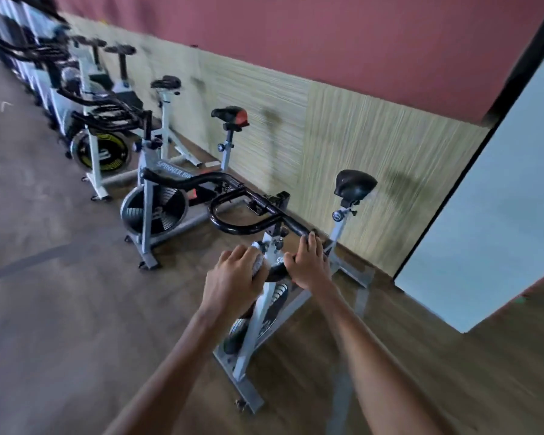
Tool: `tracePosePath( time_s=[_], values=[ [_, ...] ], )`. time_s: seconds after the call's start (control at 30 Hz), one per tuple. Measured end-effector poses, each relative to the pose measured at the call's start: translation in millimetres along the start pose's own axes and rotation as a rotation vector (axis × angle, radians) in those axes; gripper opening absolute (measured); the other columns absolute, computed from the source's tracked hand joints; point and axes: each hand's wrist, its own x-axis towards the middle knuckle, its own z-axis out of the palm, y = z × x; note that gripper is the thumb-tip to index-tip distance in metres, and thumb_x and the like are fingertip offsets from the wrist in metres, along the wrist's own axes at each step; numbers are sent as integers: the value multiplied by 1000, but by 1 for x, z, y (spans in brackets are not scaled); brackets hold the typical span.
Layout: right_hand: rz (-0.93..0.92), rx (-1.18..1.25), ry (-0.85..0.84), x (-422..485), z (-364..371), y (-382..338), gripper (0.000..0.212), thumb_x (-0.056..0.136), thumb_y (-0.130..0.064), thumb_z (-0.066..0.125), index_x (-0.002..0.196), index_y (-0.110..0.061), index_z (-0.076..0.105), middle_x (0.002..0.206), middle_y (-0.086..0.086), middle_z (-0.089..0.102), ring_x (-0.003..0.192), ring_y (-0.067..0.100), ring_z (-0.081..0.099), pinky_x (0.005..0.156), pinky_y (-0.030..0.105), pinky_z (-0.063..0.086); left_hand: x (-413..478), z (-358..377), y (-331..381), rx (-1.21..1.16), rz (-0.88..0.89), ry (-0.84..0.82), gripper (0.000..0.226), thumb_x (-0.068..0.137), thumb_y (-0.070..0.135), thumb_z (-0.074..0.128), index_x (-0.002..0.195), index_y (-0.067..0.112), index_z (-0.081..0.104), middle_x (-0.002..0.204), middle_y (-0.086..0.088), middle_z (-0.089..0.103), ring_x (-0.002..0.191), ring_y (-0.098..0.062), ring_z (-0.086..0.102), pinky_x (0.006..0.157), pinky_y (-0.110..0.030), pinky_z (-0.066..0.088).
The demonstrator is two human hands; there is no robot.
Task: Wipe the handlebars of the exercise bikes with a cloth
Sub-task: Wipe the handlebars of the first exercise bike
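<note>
Our left hand grips the cloth at the handlebar's near end; our right hand clasps the handlebar just beside

Your left hand holds a cloth against the nearest black handlebar; your right hand grips it alongside.

The nearest bike stands on the floor, handlebar in front, saddle behind by the wall. The left hand with the cloth and the right hand sit side by side at the handlebar's near end. To the left, other bikes line the wall.
</note>
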Motion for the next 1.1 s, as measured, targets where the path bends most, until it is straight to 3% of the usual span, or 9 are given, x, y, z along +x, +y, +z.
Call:
tracePosePath(
  time_s=[0.1,0.17,0.23,0.3,0.47,0.57,0.7,0.93,1.1],
  values=[
    [-40,6,9,8,-7,3,83,93,-48,43,153,-5,4,161,12,2,149,28,2,119,47,9,9,-1,2,-53,-70,-6,53,82,53,29,92,15,64,90,2,67,79,-22,62,57,-37,54],
    [-64,14,10,11,-7,3,84,90,-46,47,151,-3,9,159,15,7,147,30,6,118,49,13,-7,16,6,-73,-80,155,36,90,41,43,96,13,64,96,-1,66,87,-25,59,60,-34,53],
    [-74,23,17,9,-6,2,83,90,-44,47,151,-2,9,160,16,4,147,32,5,118,50,13,-25,39,11,-55,-44,360,16,93,20,58,106,11,61,110,-6,64,102,-30,53,80,-34,52],
    [-80,33,25,6,-6,3,82,90,-42,46,152,-2,10,160,17,4,147,32,5,117,51,14,-28,48,12,-45,-8,443,17,91,10,62,107,10,59,112,-9,63,106,-31,51,91,-36,47],
    [-112,-31,-16,11,-12,5,83,86,-48,46,149,-5,15,156,15,11,142,34,15,114,52,21,-10,16,4,45,-19,159,22,88,34,48,90,18,63,90,5,64,78,-22,57,58,-32,50],
    [-119,-32,-18,12,-15,6,82,86,-49,50,147,-5,18,153,14,14,141,33,16,113,50,21,-8,17,7,-104,-149,202,24,86,36,50,87,17,65,84,6,63,75,-16,56,66,-33,50],
    [-109,17,-28,10,-14,6,85,87,-47,50,150,-6,12,159,12,4,146,30,4,116,50,12,-25,43,17,-85,-192,361,25,91,25,53,108,10,63,109,-6,64,98,-24,55,90,-37,45],
    [-144,-10,-14,11,-12,9,79,91,-47,47,150,-9,12,161,15,-3,148,31,-2,117,53,12,-3,10,10,57,-104,176,24,90,36,50,84,17,62,80,3,66,66,-20,61,55,-25,41],
    [-169,-102,-26,17,-22,9,93,88,-56,50,152,-4,8,160,16,7,147,32,8,115,48,18,-22,50,20,-53,-223,421,27,95,26,52,112,8,61,113,-9,64,101,-23,53,89,-34,47]
  ],
)
